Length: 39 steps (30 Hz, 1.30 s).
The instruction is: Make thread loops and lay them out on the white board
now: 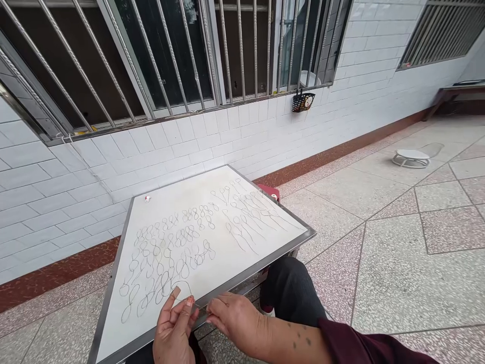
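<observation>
My left hand (174,328) pinches a thin dark wire (188,285) between thumb and fingers, close to the table's front edge. Above the fingertips the wire curves into a round loop. My right hand (237,321) is closed at the wire's other end, its fingers curled just right of the left hand. Rows of bent wire loops (185,235), many shaped like figure eights, lie across the left and middle of the white table (178,187). Farther right lie wires with one loop and long straight tails (246,222).
A grey metal rim (261,263) edges the table, which stands by a tiled wall (182,146) with barred windows. A small red-and-white object (147,198) sits at its far left corner. Under the right side is something red (270,191). A low white chair (412,156) stands farther off.
</observation>
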### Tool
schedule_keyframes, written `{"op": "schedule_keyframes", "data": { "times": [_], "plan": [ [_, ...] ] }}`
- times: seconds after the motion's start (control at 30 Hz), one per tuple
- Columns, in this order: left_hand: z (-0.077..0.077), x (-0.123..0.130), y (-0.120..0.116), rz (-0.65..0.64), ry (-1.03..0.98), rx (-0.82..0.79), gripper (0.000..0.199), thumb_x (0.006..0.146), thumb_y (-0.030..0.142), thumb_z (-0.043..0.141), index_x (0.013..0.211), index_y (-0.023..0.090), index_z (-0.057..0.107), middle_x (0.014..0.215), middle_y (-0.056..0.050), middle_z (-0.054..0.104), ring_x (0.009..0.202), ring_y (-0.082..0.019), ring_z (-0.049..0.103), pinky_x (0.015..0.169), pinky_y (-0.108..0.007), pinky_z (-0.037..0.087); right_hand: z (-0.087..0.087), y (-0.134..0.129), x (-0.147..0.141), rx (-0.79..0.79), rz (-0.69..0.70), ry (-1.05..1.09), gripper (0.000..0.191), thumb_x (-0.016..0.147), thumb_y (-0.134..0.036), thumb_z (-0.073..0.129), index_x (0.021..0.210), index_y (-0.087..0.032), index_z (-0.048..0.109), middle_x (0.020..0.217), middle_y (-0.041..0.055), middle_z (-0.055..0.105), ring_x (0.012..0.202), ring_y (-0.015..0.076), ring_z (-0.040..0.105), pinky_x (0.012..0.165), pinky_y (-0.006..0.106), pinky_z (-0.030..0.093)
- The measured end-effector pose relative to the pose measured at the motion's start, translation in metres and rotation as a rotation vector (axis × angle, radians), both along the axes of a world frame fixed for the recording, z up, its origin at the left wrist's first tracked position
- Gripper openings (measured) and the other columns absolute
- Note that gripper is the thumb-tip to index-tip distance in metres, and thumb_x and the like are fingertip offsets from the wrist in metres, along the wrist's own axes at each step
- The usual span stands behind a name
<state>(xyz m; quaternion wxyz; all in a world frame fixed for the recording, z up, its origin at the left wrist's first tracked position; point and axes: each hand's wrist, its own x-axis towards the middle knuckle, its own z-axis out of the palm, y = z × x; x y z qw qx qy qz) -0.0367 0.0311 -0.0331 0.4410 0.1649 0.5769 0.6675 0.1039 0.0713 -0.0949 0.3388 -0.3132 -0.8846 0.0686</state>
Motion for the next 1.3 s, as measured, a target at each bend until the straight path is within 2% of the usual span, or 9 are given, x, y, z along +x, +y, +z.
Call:
{"op": "schedule_keyframes", "data": {
  "times": [0.13,0.3,0.4,0.57,0.67,0.9,1.03,1.13,1.3],
  "plan": [
    [-0.004,-0.004,0.001,0.042,-0.034,-0.007,0.055,0.065,0.022,0.084,0.117,0.02,0.065,0.09,-0.005,0.071,0.089,-0.02,0.071,0.073,-0.028,0.058,0.001,0.0,0.003,0.007,0.039,0.034,0.009,0.091,-0.02,0.064,0.086,-0.019,0.057,0.076,-0.0016,0.066,0.067,0.0141,0.059,0.062,0.025,0.043],
    [-0.005,0.001,0.007,0.002,-0.044,0.005,0.049,0.072,0.021,0.081,0.118,0.02,0.065,0.093,-0.006,0.071,0.089,-0.019,0.071,0.074,-0.028,0.058,0.007,0.002,0.01,0.002,0.019,0.026,0.007,0.091,-0.017,0.061,0.085,-0.019,0.057,0.078,-0.0006,0.066,0.072,0.0151,0.06,0.066,0.024,0.045],
    [-0.008,0.004,0.012,-0.027,-0.009,0.055,0.053,0.073,0.025,0.082,0.122,0.02,0.063,0.095,-0.006,0.071,0.089,-0.019,0.071,0.076,-0.03,0.057,0.011,0.006,0.015,-0.012,-0.016,0.011,0.007,0.091,-0.014,0.061,0.087,-0.019,0.059,0.08,0.0002,0.067,0.074,0.0155,0.061,0.068,0.025,0.046],
    [-0.014,0.008,0.016,-0.138,0.07,0.073,0.067,0.076,0.035,0.081,0.136,0.021,0.055,0.117,-0.012,0.07,0.104,-0.024,0.07,0.087,-0.036,0.056,0.013,0.012,0.025,-0.052,-0.054,-0.025,0.004,0.094,-0.015,0.06,0.091,-0.018,0.061,0.082,0.0022,0.068,0.077,0.0172,0.062,0.069,0.026,0.048],
    [-0.018,0.009,0.017,-0.188,0.115,0.071,0.072,0.076,0.036,0.081,0.139,0.021,0.051,0.123,-0.015,0.069,0.105,-0.025,0.07,0.089,-0.039,0.055,0.009,0.017,0.029,-0.089,-0.104,-0.04,0.006,0.096,-0.018,0.058,0.091,-0.018,0.062,0.081,0.0037,0.067,0.077,0.0185,0.062,0.068,0.027,0.048],
    [-0.038,-0.006,0.024,-0.136,0.246,0.02,0.065,0.074,0.044,0.078,0.131,0.018,0.059,0.117,-0.015,0.071,0.098,-0.024,0.07,0.079,-0.036,0.056,0.006,0.036,0.032,-0.201,-0.186,-0.046,0.007,0.097,-0.021,0.058,0.096,-0.018,0.064,0.087,0.0048,0.069,0.083,0.0187,0.065,0.071,0.027,0.049],
    [-0.053,-0.026,0.031,-0.052,0.321,-0.019,0.059,0.07,0.051,0.078,0.117,0.017,0.066,0.106,-0.012,0.072,0.085,-0.022,0.069,0.069,-0.032,0.054,0.017,0.069,0.037,-0.363,-0.312,-0.116,0.011,0.098,-0.023,0.058,0.101,-0.021,0.068,0.095,0.0044,0.072,0.091,0.0185,0.067,0.076,0.027,0.049],
    [-0.062,-0.046,0.035,0.039,0.377,-0.052,0.06,0.069,0.053,0.077,0.117,0.018,0.067,0.101,-0.009,0.071,0.079,-0.02,0.065,0.064,-0.03,0.051,0.027,0.113,0.045,-0.395,-0.395,-0.15,0.015,0.099,-0.024,0.055,0.104,-0.021,0.069,0.099,0.0039,0.074,0.094,0.0189,0.068,0.077,0.027,0.048],
    [-0.081,-0.079,0.041,0.197,0.463,-0.083,0.057,0.072,0.056,0.073,0.115,0.018,0.067,0.102,-0.009,0.071,0.091,-0.026,0.066,0.081,-0.038,0.053,0.043,0.207,0.052,-0.438,-0.526,-0.228,0.023,0.104,-0.026,0.046,0.109,-0.02,0.068,0.106,0.0061,0.071,0.098,0.0197,0.066,0.08,0.03,0.051]
  ]
}}
